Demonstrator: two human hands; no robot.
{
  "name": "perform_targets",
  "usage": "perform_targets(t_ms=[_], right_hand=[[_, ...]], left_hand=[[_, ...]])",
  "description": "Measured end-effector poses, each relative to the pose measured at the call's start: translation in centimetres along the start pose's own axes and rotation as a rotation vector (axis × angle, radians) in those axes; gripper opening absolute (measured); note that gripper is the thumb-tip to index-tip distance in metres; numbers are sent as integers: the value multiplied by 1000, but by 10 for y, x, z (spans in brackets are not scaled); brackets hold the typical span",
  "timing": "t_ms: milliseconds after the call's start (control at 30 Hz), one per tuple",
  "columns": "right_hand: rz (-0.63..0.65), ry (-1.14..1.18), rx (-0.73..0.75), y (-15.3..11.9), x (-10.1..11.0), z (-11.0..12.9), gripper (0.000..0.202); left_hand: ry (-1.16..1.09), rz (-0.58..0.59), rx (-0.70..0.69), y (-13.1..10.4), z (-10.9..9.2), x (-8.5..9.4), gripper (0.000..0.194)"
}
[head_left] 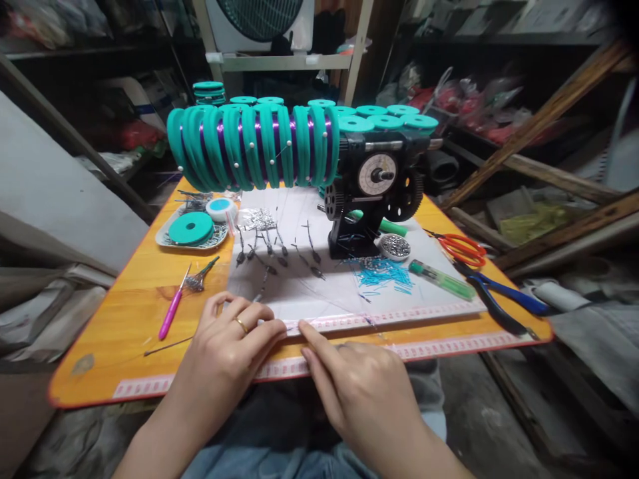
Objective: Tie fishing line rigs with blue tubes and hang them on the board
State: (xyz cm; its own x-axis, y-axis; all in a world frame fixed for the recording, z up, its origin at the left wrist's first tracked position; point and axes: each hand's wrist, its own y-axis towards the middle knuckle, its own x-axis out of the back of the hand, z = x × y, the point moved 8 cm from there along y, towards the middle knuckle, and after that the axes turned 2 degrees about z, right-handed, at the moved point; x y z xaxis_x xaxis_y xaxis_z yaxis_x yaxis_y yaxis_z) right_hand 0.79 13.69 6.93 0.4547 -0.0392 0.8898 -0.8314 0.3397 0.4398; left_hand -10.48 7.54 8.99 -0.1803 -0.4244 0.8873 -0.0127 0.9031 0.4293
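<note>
At the front edge of a white board (309,293), my left hand (234,339) is closed, thumb and forefinger pressed together; a ring is on one finger. My right hand (354,379) meets it, forefinger stretched to the board's edge and thumb bent below. Something very thin seems to lie between the fingertips, too small to name. A pink-and-white measuring tape (344,320) runs along the board's edge under them. Several dark fishing weights with short stems (269,249) lie on the board beyond. A thin dark rod (170,346) sticks out left of my left hand.
A black winding device (349,226) carries a row of teal foam spools (249,146) with purple line. Blue tubes (384,276), a dish of metal bits (395,246), a green-capped tube (442,279), orange scissors (462,249), pliers (494,293) and a pink-handled needle tool (171,313) lie around.
</note>
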Motion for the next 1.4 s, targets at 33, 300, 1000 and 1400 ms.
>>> perform_targets(t_ms=[33,300,1000,1400], right_hand=[[-8,-14,-3,-3,2,-5,37],[-48,-84,-62,-31,19,-45,37],[-22,253,-186,-40,15,-58,37],[-40,225,-176,-40,15,-57,37]], left_hand=[[1,4,-6,0,0,0,7],[-60,9,-62,-1,-5,-9,12],[-93,60,-39,3,-5,-13,9],[-86,40,-49,2,-5,-12,13]])
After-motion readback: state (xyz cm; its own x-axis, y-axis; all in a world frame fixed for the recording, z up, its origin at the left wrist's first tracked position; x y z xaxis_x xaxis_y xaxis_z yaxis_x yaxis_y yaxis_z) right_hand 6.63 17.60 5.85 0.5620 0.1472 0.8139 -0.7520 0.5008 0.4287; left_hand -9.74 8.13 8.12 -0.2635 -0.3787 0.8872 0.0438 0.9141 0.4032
